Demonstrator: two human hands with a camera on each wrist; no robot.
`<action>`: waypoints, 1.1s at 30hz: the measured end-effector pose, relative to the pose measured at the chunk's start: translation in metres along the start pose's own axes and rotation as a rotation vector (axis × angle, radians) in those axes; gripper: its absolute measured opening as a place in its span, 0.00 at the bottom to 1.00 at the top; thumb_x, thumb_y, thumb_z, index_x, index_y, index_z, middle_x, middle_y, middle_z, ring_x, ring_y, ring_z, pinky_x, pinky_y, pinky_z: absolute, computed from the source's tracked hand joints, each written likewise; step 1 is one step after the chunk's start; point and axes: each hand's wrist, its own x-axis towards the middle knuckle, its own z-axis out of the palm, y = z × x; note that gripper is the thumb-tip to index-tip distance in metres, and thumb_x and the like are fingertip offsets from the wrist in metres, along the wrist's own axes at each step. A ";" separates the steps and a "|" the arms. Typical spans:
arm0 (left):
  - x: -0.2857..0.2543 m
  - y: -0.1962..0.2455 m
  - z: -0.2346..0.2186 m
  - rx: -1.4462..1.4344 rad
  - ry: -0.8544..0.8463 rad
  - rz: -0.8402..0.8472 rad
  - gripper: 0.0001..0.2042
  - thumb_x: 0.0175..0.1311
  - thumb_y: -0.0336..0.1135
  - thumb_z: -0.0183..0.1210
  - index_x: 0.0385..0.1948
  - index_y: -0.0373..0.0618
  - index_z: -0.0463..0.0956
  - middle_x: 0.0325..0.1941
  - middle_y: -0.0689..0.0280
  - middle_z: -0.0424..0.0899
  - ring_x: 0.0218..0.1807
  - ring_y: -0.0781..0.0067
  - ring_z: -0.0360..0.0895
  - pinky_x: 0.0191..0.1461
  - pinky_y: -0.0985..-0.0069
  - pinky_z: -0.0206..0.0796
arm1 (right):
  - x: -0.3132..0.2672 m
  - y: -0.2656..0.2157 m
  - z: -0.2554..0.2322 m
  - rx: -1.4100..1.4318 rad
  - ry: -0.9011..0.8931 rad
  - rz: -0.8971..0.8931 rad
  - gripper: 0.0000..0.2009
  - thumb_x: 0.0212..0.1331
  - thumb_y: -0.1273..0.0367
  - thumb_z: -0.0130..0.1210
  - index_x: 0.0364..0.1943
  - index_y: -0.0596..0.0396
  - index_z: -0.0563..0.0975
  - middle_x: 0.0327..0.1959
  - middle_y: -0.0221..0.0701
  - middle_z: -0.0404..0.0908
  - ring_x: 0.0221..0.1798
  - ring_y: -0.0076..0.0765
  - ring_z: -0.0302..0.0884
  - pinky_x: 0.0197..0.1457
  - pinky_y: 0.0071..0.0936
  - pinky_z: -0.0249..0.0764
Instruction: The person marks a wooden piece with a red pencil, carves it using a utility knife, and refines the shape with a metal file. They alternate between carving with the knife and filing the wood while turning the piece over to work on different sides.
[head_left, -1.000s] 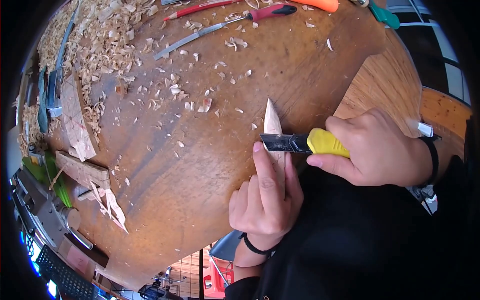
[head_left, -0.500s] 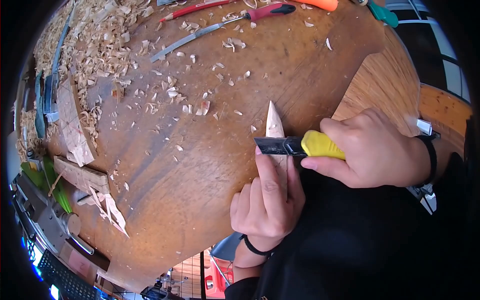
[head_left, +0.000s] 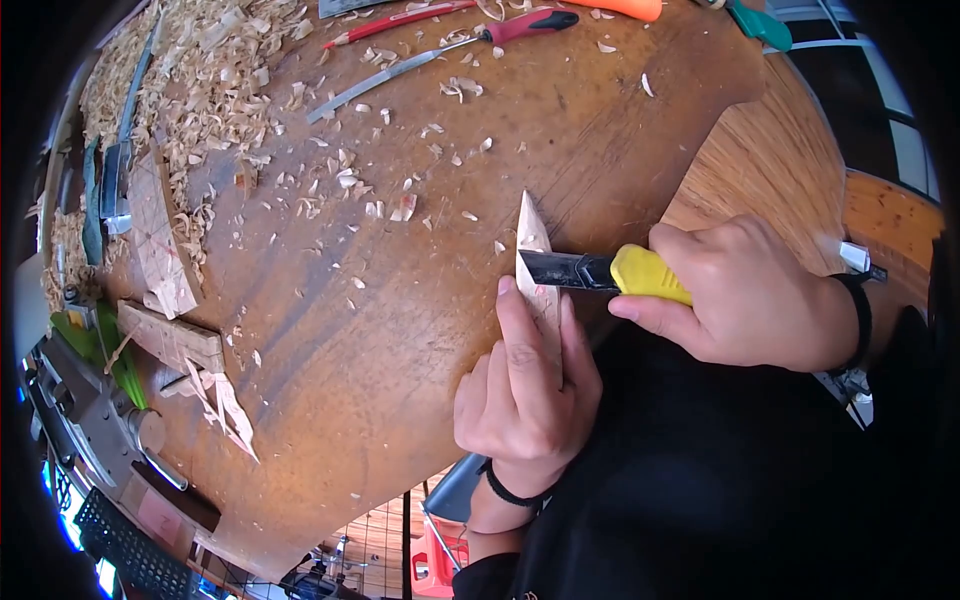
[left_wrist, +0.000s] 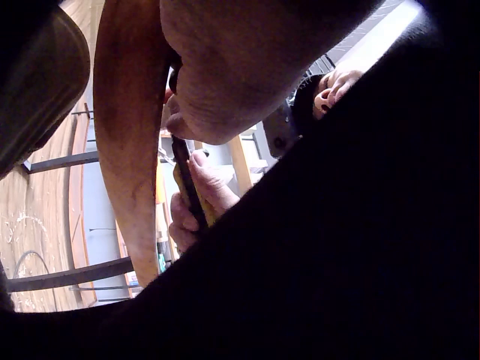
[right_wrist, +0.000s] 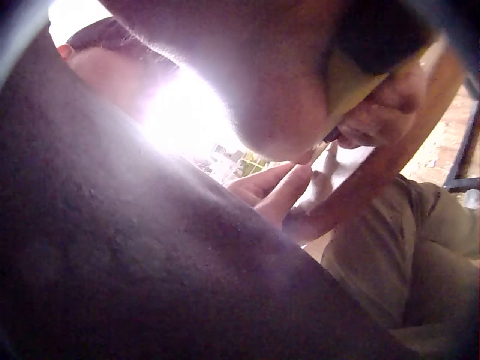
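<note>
A slim wooden piece (head_left: 535, 237) with a pointed tip lies near the table edge in the head view, its tip away from the body. The left hand (head_left: 526, 400) holds its lower part between fingers and thumb, index finger extended along the side. The right hand (head_left: 752, 292) grips a yellow utility knife (head_left: 645, 274), whose dark blade (head_left: 560, 269) lies across the wood just above the left fingertips. In the left wrist view the knife (left_wrist: 187, 180) shows in the right hand (left_wrist: 214, 184). The left fingers (right_wrist: 281, 191) appear in the right wrist view, dim and partly hidden.
Wood shavings (head_left: 215, 80) heap at the table's far left. A file with a red handle (head_left: 530, 25), a red pencil (head_left: 400, 20) and an orange handle (head_left: 630, 8) lie at the back. Wooden blocks (head_left: 170, 340) and a green tool (head_left: 120, 365) are at left.
The blade moved down the wood toward the left fingertips, then back up nearer the tip. The wooden piece and left hand have shifted slightly left and away from the body.
</note>
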 end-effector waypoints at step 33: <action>-0.003 0.001 0.001 0.054 -0.020 0.001 0.23 0.62 0.34 0.70 0.51 0.22 0.79 0.26 0.57 0.86 0.14 0.69 0.73 0.19 0.73 0.61 | 0.002 0.003 0.002 0.012 -0.027 -0.045 0.29 0.66 0.44 0.58 0.24 0.60 0.77 0.10 0.42 0.75 0.14 0.51 0.78 0.21 0.41 0.74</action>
